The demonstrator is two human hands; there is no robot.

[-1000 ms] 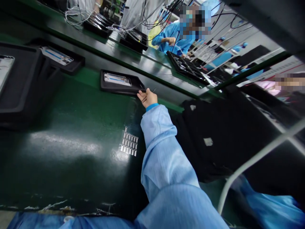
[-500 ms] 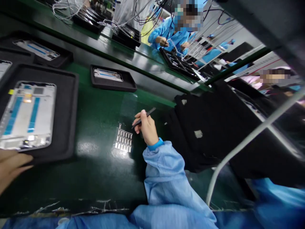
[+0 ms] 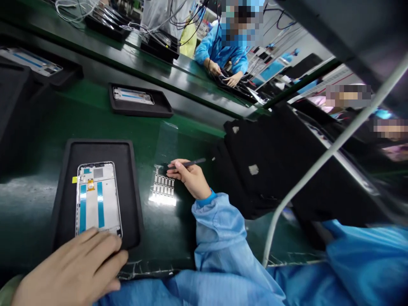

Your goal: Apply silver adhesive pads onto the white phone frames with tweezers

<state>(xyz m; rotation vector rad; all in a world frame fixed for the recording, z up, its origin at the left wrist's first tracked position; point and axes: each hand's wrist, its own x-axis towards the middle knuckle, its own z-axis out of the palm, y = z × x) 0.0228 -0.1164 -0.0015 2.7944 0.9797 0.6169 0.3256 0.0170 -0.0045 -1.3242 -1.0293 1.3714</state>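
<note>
At lower left, the left hand lay open across the foot of a phone frame in its tray; the right hand pinched tweezers, tips just beside the metal clips.

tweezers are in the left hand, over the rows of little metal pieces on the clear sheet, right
Wrong hand: the head view shows the tweezers in the right hand, over the rows of little metal pieces on the clear sheet.
</note>
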